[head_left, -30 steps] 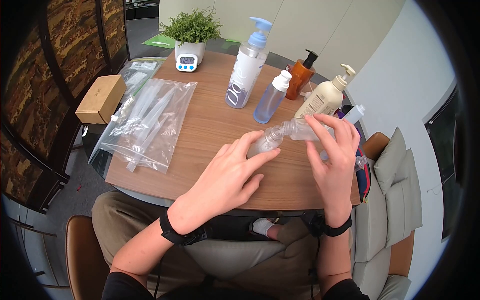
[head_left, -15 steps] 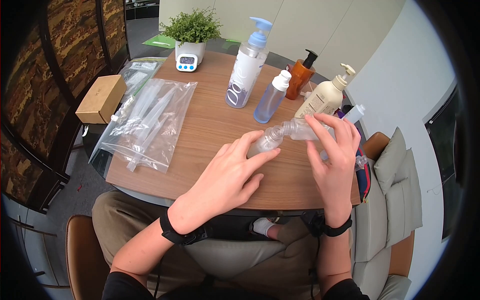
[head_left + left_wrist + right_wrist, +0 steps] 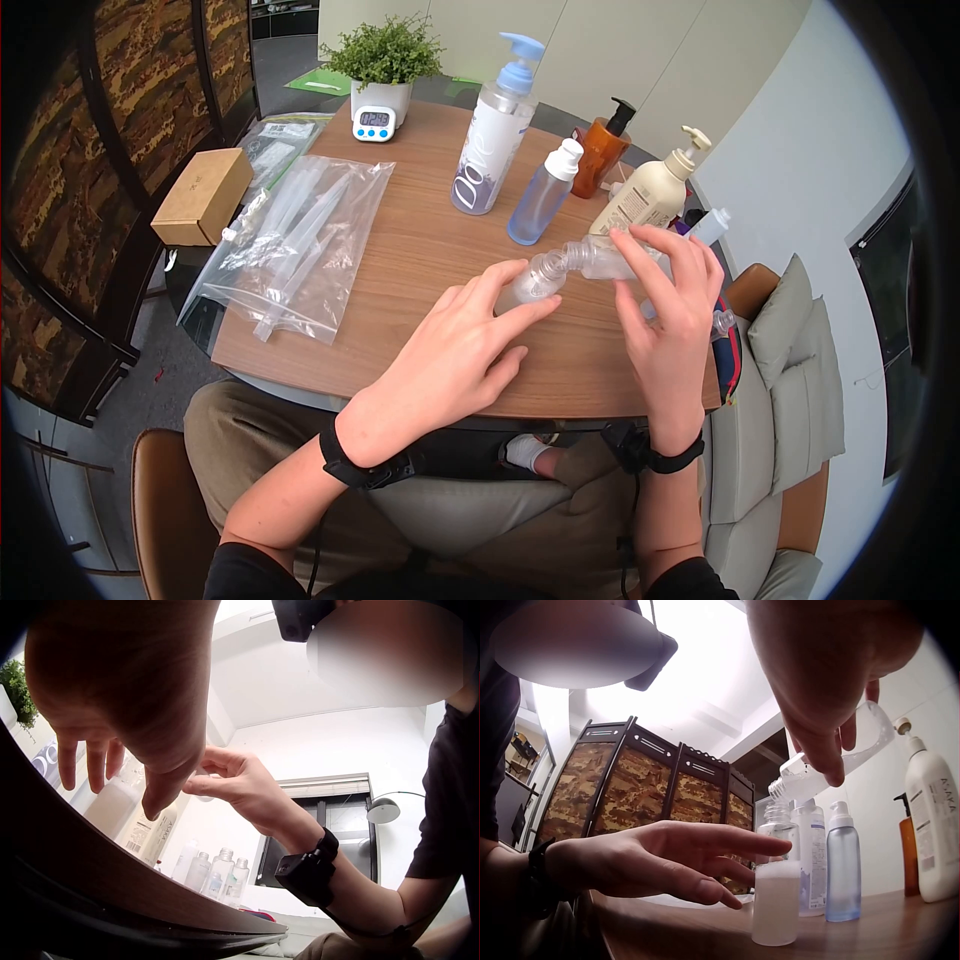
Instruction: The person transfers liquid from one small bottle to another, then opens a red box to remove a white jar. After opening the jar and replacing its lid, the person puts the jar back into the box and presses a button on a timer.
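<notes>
On the table, a clear bottle stands upright, its cloudy liquid topped with foam in the right wrist view. My left hand steadies it between thumb and index finger. Above it my right hand grips a second clear bottle, tipped so that its open mouth meets the standing bottle's mouth. Liquid lies along the lower side of this tilted bottle in the right wrist view. Just behind the two bottles are a bluish pump bottle with a white top and a cream pump bottle.
A tall Dove pump bottle, an amber pump bottle, a potted plant and a timer stand farther back. At left lie a zip bag of plastic pieces and a cardboard box. Several small bottles stand at right.
</notes>
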Demonstrator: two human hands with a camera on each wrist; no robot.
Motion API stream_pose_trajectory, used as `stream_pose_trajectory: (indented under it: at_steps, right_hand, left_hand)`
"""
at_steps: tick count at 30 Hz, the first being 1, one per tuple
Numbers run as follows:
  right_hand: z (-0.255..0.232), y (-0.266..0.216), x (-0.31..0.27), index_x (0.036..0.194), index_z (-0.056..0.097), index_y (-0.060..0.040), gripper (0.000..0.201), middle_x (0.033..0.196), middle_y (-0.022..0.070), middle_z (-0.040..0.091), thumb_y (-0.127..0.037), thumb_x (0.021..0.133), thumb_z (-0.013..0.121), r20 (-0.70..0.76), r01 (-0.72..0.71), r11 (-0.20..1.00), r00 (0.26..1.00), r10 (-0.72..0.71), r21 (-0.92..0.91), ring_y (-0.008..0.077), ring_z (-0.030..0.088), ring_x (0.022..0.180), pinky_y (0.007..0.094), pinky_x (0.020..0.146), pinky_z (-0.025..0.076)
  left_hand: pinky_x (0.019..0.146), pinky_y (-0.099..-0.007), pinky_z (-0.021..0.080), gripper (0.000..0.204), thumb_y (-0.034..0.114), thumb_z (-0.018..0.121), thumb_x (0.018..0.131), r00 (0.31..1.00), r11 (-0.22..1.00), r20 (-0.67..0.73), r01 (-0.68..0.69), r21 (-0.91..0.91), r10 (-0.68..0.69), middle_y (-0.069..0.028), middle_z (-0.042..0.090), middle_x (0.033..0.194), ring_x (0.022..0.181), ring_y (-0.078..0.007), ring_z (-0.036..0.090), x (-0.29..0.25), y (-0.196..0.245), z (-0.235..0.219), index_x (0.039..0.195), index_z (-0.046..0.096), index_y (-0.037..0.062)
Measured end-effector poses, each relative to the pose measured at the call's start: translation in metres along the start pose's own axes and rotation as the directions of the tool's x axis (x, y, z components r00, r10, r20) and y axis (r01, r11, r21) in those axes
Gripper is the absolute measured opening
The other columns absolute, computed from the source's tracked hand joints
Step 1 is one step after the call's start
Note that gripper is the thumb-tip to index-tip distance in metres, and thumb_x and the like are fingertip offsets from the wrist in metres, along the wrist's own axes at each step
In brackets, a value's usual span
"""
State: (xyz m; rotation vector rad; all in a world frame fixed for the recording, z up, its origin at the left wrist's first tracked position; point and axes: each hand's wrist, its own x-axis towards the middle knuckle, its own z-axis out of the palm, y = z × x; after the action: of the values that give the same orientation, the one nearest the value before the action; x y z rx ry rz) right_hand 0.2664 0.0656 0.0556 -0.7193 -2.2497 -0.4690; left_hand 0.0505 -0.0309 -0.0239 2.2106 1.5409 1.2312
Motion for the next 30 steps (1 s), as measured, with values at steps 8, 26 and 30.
stream_pose_trajectory:
  at_steps: [8,26,30]
  right_hand:
    - [0.0000,-0.0008,-0.0001,0.134,0.079,-0.0128,0.049,0.130,0.0075,0.070,0.003,0.088,0.079,-0.010,0.006,1.000,1.000,-0.006,-0.004,0.0262,0.067,0.123,0.0548,0.124,0.038]
    - [0.0004,-0.0008,-0.0007,0.134,0.079,-0.0144,0.049,0.130,0.0059,0.069,0.003,0.088,0.079,-0.022,0.021,0.999,1.000,-0.022,-0.035,0.0245,0.067,0.125,0.0537,0.124,0.037]
    - [-0.0010,-0.0026,0.0003,0.133,0.079,-0.0143,0.049,0.130,0.0058,0.069,0.004,0.087,0.079,-0.022,0.027,0.998,0.999,-0.029,-0.052,0.0243,0.067,0.125,0.0532,0.124,0.037]
  left_hand:
    - [0.118,-0.0511,0.049,0.063,0.006,0.077,0.095,1.000,1.000,-0.011,-0.013,0.004,0.013,-0.0213,0.049,0.160,0.142,-0.0423,0.057,-0.0002,-0.0005,0.0010,0.156,0.064,0.0167]
    - [0.118,-0.0519,0.049,0.064,0.007,0.077,0.095,1.000,1.000,-0.005,-0.019,-0.002,0.019,-0.0218,0.048,0.161,0.141,-0.0434,0.057,-0.0006,-0.0007,0.0008,0.157,0.063,0.0169]
    - [0.118,-0.0516,0.050,0.064,0.007,0.077,0.095,1.000,1.000,-0.009,-0.022,0.005,0.023,-0.0217,0.048,0.161,0.139,-0.0433,0.058,-0.0006,0.0000,0.0011,0.157,0.064,0.0175]
